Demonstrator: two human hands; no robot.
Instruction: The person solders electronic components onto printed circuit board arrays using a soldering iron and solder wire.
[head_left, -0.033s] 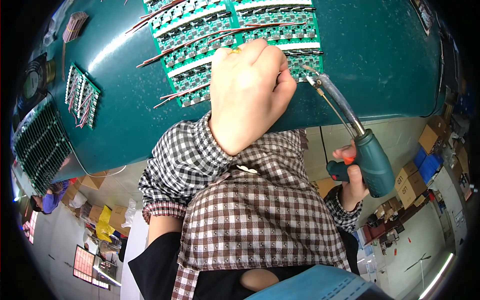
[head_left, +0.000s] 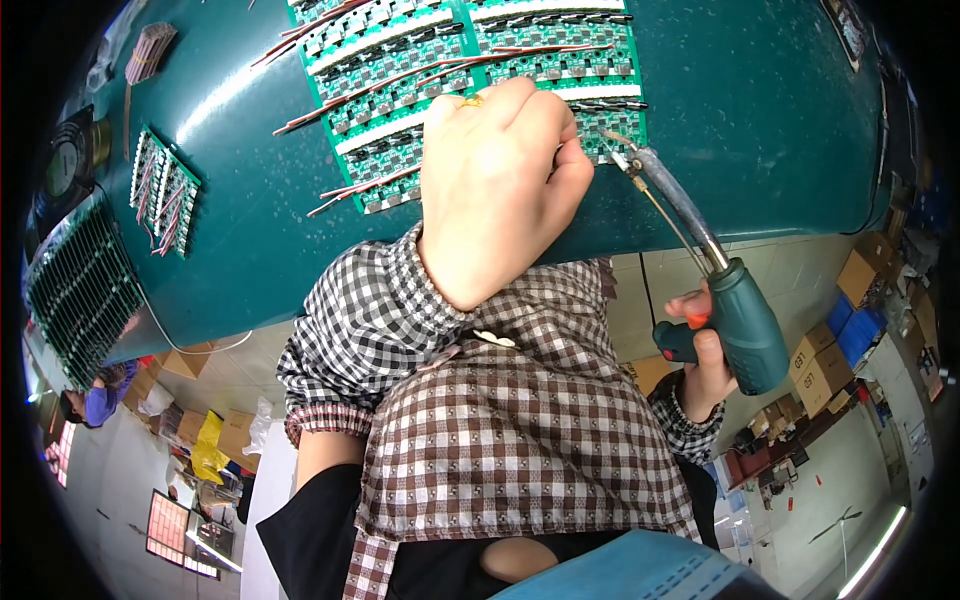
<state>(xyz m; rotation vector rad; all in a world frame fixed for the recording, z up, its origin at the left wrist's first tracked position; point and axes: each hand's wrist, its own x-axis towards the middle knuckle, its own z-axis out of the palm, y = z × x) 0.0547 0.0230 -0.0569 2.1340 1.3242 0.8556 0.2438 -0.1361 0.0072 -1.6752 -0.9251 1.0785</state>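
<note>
A panel of green circuit boards [head_left: 420, 70] with red and black wire leads lies on the teal table [head_left: 760, 120]. My left hand [head_left: 500, 190] rests on the panel's near edge with its fingers curled shut and the fingertips pinched together. What is between them is hidden. My right hand [head_left: 700, 365] grips the teal handle of a soldering iron [head_left: 745, 320]. The iron's metal tip [head_left: 615, 145] points at the board edge, right beside my left fingertips. A thin wire runs along the iron's shaft.
Two smaller board panels [head_left: 165, 190] lie at the table's left, and a long green rack of boards [head_left: 80, 290] sits beyond them. A small fan [head_left: 65, 160] and a wire bundle [head_left: 150, 50] are at the far left. Cardboard boxes [head_left: 820, 370] stand on the floor to the right.
</note>
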